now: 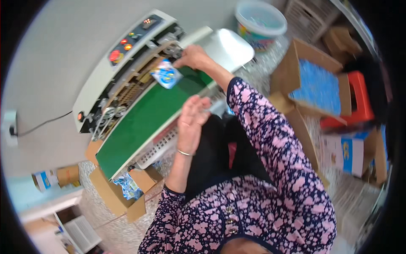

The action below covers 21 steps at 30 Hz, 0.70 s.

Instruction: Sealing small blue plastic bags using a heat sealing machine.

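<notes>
A small blue-and-white printed pouch [166,75] hangs at the front of a band sealing machine [139,63], its lower part over the green conveyor belt [146,112]. My right hand [192,58] reaches across to the machine, fingertips pinched at the pouch's upper right corner; their exact grip is partly blurred. Nearer to me, my left hand [193,120] is held up beside the belt's front edge. Its fingers are stretched out and nothing is in them. A thin bracelet circles that wrist.
A white metal plate [226,48] extends from the machine's right end, near a round plastic tub [261,23]. On the right, a cardboard box [285,63] holds many blue packets beside a red stool [359,95]. Another open box [108,192] with blue pouches stands below the belt's left end.
</notes>
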Tool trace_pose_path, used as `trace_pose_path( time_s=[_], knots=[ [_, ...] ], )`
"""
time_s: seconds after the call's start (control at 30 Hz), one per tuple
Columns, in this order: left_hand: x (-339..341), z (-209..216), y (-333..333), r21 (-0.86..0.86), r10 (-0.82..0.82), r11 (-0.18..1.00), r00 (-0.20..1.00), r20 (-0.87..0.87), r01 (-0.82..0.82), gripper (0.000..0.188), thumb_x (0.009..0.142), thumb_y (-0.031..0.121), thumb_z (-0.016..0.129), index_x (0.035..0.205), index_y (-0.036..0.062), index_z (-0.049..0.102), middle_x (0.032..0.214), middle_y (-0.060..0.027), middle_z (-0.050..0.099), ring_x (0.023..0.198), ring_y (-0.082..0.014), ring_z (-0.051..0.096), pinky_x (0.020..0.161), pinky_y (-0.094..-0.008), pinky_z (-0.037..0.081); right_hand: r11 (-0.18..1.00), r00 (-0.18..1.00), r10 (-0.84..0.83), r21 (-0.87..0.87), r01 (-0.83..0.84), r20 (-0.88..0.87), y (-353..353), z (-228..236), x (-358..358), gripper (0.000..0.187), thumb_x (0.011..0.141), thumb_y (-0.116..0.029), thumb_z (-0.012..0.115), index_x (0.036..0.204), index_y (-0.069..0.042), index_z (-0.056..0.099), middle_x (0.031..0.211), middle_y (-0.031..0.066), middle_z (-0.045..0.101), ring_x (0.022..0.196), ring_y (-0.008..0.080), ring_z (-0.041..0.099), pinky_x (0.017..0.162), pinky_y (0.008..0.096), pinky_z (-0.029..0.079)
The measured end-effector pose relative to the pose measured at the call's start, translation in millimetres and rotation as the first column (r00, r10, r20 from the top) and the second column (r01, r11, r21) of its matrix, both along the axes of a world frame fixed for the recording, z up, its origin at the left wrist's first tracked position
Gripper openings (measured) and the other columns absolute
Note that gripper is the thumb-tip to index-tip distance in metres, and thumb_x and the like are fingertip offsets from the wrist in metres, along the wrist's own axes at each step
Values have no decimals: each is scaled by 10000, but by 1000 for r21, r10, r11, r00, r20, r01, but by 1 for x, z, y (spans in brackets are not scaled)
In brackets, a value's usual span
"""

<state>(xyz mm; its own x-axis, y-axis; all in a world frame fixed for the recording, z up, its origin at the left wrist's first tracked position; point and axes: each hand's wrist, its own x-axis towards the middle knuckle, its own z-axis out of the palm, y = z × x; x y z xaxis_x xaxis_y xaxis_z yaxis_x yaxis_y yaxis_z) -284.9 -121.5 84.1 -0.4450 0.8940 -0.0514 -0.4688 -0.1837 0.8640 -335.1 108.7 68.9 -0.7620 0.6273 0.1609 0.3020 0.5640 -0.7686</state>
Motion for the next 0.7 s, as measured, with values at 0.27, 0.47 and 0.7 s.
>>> trace_pose_path(
  time_s=[0.27,0.47,0.7],
  knots=[
    [21,-33,5,-94,-87,992,996,36,90,462,885,64,551,1309,-4,382,1264,-169,495,1147,-260,503,966,-396,412,960,977,-204,-183,213,64,24,1,333,309,853,-322,623,915,-20,642,691,4,576,654,80,521,572,246,408],
    [53,-24,33,-104,-165,983,981,-104,154,389,899,71,535,1267,-10,438,1255,-187,511,1175,-284,492,987,-431,393,757,835,-414,-372,537,363,-58,-26,510,325,852,-313,605,883,9,634,723,44,603,692,104,558,621,273,451],
    [136,-20,87,-77,-336,939,837,-432,336,374,851,7,571,1213,-44,492,1193,-188,563,1159,-273,517,1031,-391,355,445,793,-364,-657,609,489,-129,-172,607,329,862,-333,599,814,-7,602,694,26,589,636,133,561,545,277,460]
  ],
)
